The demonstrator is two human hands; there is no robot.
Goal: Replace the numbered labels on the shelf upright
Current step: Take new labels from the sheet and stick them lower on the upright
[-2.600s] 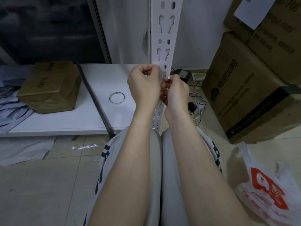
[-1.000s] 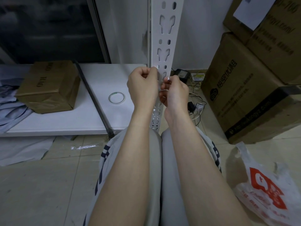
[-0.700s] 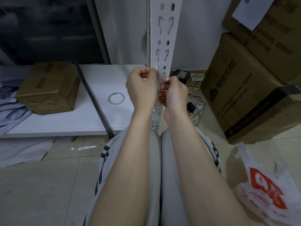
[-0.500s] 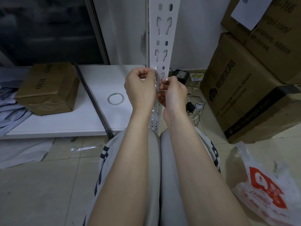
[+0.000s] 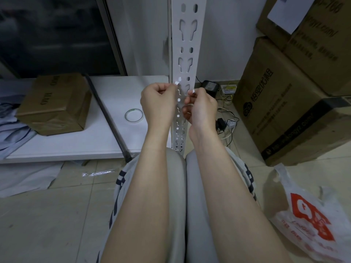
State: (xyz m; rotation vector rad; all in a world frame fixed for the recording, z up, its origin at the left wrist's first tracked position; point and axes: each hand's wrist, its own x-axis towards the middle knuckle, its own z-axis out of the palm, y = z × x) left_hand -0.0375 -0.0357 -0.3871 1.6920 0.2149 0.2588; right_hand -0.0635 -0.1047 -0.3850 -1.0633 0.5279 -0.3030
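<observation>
Left hand (image 5: 158,103), right hand (image 5: 201,108) pinch labels (image 5: 176,83) at upright (image 5: 187,44)

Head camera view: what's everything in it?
White perforated metal shelf upright: one, white, centre.
Small white paper labels: two, white, one in each hand.
Flat white board: one, white, floor left.
Small brown cardboard box: one, brown, on the board.
Clear tape roll: one, greenish, on the board.
Black rod: one, black, across the board.
Large brown cardboard boxes: at least two, brown, stacked right.
Red-printed white plastic bag: one, white, floor right.
Left hand, right hand: both at the upright.
</observation>
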